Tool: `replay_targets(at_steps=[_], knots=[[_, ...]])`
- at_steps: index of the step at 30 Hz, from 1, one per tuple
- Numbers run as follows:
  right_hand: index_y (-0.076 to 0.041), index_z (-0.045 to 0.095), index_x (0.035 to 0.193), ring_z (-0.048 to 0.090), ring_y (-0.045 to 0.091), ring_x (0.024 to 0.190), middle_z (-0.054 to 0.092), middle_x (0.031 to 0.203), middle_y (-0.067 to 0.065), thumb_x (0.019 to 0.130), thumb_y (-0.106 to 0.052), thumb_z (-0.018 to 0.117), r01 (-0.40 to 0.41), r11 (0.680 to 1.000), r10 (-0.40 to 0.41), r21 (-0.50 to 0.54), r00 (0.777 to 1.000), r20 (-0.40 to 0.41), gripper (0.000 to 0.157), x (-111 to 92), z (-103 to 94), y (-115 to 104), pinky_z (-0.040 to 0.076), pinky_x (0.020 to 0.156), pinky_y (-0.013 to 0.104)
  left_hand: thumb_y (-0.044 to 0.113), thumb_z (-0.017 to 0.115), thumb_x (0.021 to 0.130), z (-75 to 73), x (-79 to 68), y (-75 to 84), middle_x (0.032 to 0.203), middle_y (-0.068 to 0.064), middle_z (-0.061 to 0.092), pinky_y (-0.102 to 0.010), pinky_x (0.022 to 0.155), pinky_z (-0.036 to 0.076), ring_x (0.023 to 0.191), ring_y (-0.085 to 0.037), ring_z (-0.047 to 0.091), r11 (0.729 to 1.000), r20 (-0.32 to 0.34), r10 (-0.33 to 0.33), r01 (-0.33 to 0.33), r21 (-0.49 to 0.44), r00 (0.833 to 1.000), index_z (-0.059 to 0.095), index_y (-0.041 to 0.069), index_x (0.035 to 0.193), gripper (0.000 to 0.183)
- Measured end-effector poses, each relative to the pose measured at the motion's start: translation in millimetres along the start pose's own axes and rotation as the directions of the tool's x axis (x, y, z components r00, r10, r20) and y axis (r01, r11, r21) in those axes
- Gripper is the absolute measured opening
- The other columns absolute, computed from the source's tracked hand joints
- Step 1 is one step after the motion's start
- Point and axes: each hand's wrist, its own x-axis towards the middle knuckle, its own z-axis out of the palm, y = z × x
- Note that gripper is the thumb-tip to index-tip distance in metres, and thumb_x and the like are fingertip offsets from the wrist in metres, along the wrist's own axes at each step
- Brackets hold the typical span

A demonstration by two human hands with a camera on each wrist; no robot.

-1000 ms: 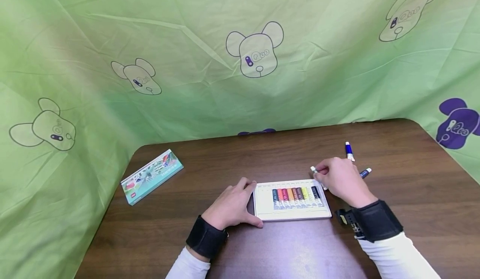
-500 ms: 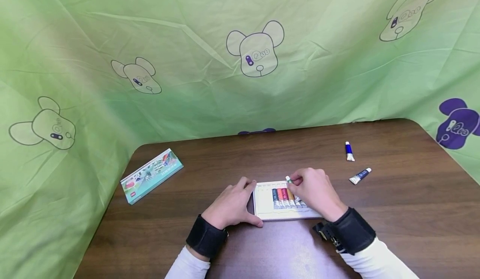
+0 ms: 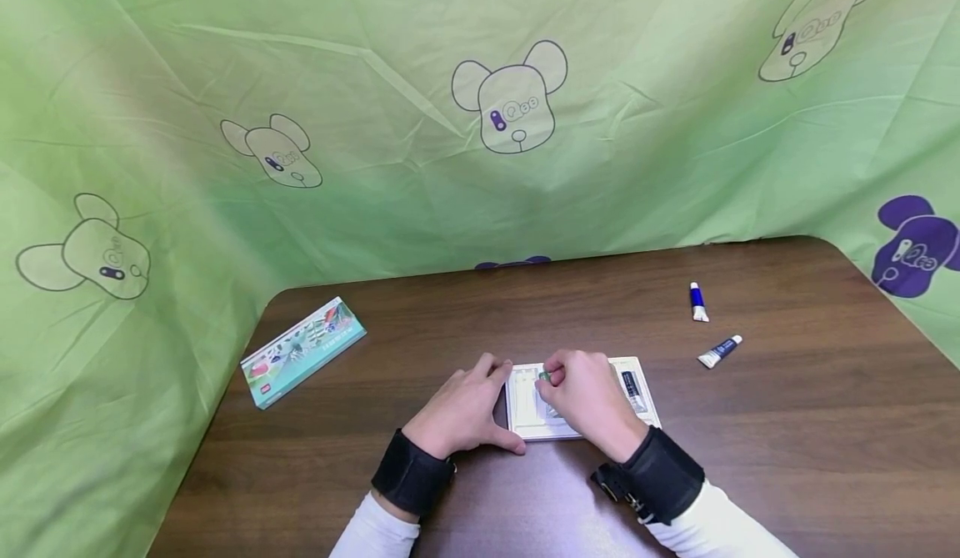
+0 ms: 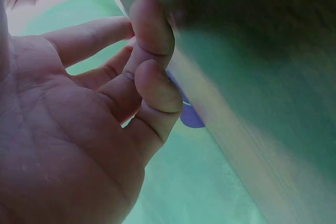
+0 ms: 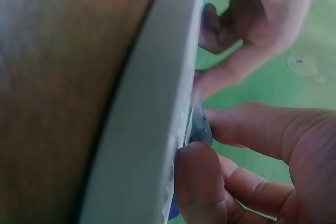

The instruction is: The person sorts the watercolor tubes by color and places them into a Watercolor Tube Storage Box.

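Note:
A white tray (image 3: 525, 418) of paint tubes lies on the table in the head view. My left hand (image 3: 467, 408) holds its left end, thumb at the near corner and forefinger at the far corner; in the left wrist view the other fingers of the left hand (image 4: 100, 98) curl loosely. My right hand (image 3: 592, 399) pinches a paint tube (image 3: 545, 375) with a green part over the tray's left half. In the right wrist view this tube's silvery end (image 5: 201, 127) shows between thumb and finger, close to the tray's edge. A dark tube (image 3: 632, 387) lies at the tray's right; my hand hides most others.
Two loose paint tubes, a bright blue one (image 3: 698, 303) and a dark blue one (image 3: 721, 352), lie right of the tray. A teal paint box (image 3: 303, 354) lies at the far left. A green printed cloth (image 3: 390, 208) hangs behind the table (image 3: 810, 424).
My right hand has carried the paint tube leftward from beside the tray's right end to over its left half. The left hand and the tray have stayed in place.

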Motion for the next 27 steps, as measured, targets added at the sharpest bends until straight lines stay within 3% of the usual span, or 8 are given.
replay_targets(at_steps=[9, 13, 20, 27], knots=[[-0.008, 0.070, 0.089, 0.054, 0.008, 0.058, 0.058, 0.063, -0.009, 0.074, -0.020, 0.071, 0.042, 0.997, -0.042, -0.058, 0.999, -0.001, 0.019, -4, 5.1, -4, 0.046, 0.055, 0.031, 0.063, 0.076, 0.059, -0.5, 0.5, -0.2, 0.127, -0.005, 0.049, -0.038, 0.091, 0.045, 0.101, -0.018, 0.055, 1.000, -0.005, 0.007, -0.007, 0.012, 1.000, 0.049, 0.008, 0.139, 0.101], [-0.009, 0.071, 0.093, 0.051, 0.006, 0.058, 0.056, 0.065, -0.009, 0.074, -0.016, 0.070, 0.126, 0.988, -0.122, -0.092, 0.992, 0.040, 0.021, -5, 0.7, -2, 0.045, 0.055, 0.030, 0.063, 0.076, 0.059, -0.1, 0.0, -0.5, 0.128, -0.005, 0.048, -0.038, 0.091, 0.044, 0.102, -0.018, 0.055, 1.000, 0.000, 0.000, 0.000, 0.005, 1.000, 0.049, 0.008, 0.139, 0.101], [-0.012, 0.075, 0.097, 0.055, 0.011, 0.069, 0.057, 0.080, -0.005, 0.073, -0.017, 0.073, 0.313, 0.931, -0.292, -0.187, 0.947, 0.134, 0.025, -6, -6.0, 0, 0.048, 0.059, 0.033, 0.064, 0.076, 0.059, -0.3, -0.3, -1.0, 0.129, -0.006, 0.048, -0.038, 0.092, 0.044, 0.103, -0.019, 0.055, 1.000, -0.002, 0.003, -0.003, 0.006, 1.000, 0.047, 0.005, 0.141, 0.104], [-0.012, 0.076, 0.099, 0.061, 0.018, 0.072, 0.060, 0.081, -0.003, 0.076, -0.016, 0.071, 0.320, 0.920, -0.289, -0.227, 0.944, 0.159, 0.024, -9, -4.6, -2, 0.050, 0.059, 0.036, 0.064, 0.075, 0.060, -0.5, -0.3, -0.9, 0.129, -0.006, 0.048, -0.038, 0.092, 0.044, 0.103, -0.019, 0.056, 1.000, 0.003, 0.004, -0.004, 0.011, 1.000, 0.046, 0.004, 0.141, 0.105]])
